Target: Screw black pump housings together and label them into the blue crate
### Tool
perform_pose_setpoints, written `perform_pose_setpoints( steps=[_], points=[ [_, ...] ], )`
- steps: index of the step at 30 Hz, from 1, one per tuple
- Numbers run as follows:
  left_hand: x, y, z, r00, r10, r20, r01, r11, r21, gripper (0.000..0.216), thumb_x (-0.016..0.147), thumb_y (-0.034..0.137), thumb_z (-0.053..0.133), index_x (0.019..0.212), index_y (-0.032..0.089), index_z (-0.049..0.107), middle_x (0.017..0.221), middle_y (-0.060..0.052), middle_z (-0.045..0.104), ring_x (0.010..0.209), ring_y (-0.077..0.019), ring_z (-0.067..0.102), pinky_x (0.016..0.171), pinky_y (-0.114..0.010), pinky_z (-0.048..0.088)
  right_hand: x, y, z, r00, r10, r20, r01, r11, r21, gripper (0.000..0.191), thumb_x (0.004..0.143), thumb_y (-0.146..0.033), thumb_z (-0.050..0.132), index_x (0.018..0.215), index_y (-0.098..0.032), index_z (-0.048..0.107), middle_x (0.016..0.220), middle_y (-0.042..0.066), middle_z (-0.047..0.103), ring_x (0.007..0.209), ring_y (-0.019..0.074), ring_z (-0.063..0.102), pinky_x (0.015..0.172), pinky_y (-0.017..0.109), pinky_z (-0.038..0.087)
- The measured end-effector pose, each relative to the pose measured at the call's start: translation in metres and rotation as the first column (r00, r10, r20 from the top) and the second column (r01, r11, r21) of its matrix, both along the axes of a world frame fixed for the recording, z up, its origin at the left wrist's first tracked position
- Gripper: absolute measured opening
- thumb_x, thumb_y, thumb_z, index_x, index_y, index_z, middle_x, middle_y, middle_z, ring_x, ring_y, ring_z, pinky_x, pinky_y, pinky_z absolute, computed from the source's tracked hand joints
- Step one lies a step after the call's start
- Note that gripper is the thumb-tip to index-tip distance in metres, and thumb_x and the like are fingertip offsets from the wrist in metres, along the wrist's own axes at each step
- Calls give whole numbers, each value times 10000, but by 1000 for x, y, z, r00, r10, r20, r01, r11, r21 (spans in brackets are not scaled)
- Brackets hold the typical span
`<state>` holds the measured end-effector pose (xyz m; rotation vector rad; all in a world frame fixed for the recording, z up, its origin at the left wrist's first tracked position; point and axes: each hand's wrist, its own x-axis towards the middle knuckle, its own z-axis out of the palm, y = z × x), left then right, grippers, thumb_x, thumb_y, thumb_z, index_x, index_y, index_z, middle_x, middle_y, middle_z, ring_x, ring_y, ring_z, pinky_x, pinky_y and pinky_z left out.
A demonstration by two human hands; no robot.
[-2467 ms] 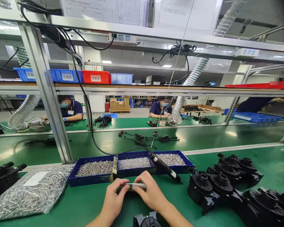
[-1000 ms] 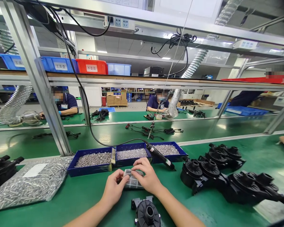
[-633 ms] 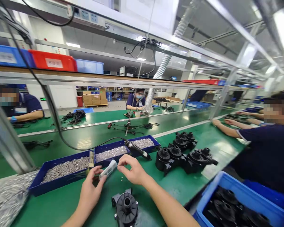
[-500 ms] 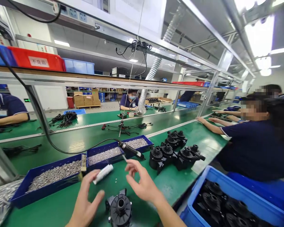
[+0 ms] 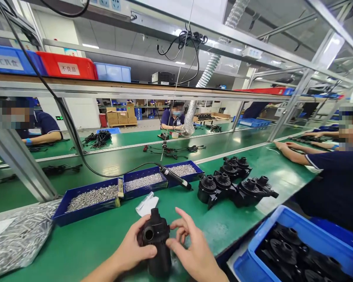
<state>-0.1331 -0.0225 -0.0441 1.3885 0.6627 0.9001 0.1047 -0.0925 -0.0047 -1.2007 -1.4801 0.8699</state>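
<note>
A black pump [image 5: 160,260] with a round side port and a nozzle on top stands on the green bench in front of me. My left hand [image 5: 137,244] is wrapped round its left side, thumb across the front. At its right edge, my right hand [image 5: 191,244] grips with the thumb and a bent finger, the index finger raised away. Just behind the pump lies a crumpled white paper with clear film [image 5: 147,204]. A black electric screwdriver [image 5: 176,179] rests across the blue screw trays, its cable leading up to the left.
Blue trays of small metal screws [image 5: 91,199] line the back. A clear bag of metal parts [image 5: 20,243] lies left. More black pumps [image 5: 223,182] stand right, beyond them a co-worker's arm [image 5: 294,154]. A blue crate [image 5: 254,250] with black pumps sits at lower right.
My hands have closed in on the pump from both sides. It has turned from its round face to its side port. The white paper looks more opened out, and the view has shifted.
</note>
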Motion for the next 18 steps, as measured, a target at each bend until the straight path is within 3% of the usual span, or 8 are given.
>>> perform_pose_setpoints(
  steps=[1, 2, 4, 6, 8, 13, 18],
  points=[
    [1, 2, 1, 1000, -11, 23, 12, 999, -37, 1047, 626, 685, 994, 1465, 199, 600, 1390, -174, 676, 1274, -417, 633, 1138, -548, 493, 1, 1, 5, 1000, -20, -23, 21, 999, 32, 389, 967, -339, 718, 1330, -234, 625, 1009, 30, 674, 779, 178, 575, 747, 314, 450],
    [1, 3, 1, 999, -12, 42, 15, 998, -63, 1056, 611, 660, 1014, 1463, 198, 597, 1395, -174, 671, 1285, -414, 624, 1151, -548, 476, 2, 0, 9, 998, -5, -67, 7, 999, 34, 231, 1015, -418, 687, 1106, -206, 668, 910, 23, 626, 750, 169, 531, 706, 301, 420],
    [2, 6, 2, 998, -15, 68, 22, 994, -104, 1090, 580, 633, 1044, 1469, 197, 587, 1393, -176, 667, 1302, -413, 610, 1173, -554, 447, 4, -2, 14, 973, 110, -202, -124, 991, -59, 431, 1049, -574, 645, 850, -197, 581, 737, -18, 484, 660, 142, 417, 615, 279, 337],
    [2, 8, 1, 996, -21, 82, 32, 991, -129, 1109, 556, 619, 1062, 1464, 194, 589, 1406, -182, 657, 1317, -416, 598, 1187, -562, 428, 2, -6, 14, 917, 218, -335, -290, 940, -182, 538, 1010, -683, 666, 813, -201, 531, 655, -57, 387, 588, 114, 312, 560, 266, 256],
    [1, 9, 0, 995, -28, 91, 41, 989, -142, 1102, 547, 597, 1075, 1453, 191, 598, 1434, -188, 639, 1331, -418, 588, 1196, -565, 417, -3, -10, 8, 888, 245, -388, -360, 897, -257, 579, 973, -731, 698, 822, -198, 529, 615, -80, 352, 553, 96, 259, 538, 259, 213],
    [1, 9, -3, 994, -20, 112, 38, 986, -161, 1074, 557, 553, 1084, 1455, 216, 602, 1446, -165, 636, 1348, -414, 583, 1215, -579, 399, -16, -16, -11, 875, 184, -449, -361, 865, -349, 611, 927, -763, 740, 841, -205, 507, 611, -102, 327, 525, 78, 217, 504, 252, 161],
    [1, 9, -3, 991, -34, 128, 52, 989, -135, 1023, 583, 526, 1077, 1443, 217, 616, 1432, -155, 649, 1331, -405, 596, 1213, -580, 402, -19, -24, -14, 874, 137, -465, -339, 859, -384, 625, 926, -772, 737, 836, -211, 476, 626, -101, 308, 540, 79, 204, 512, 260, 145]
  ],
)
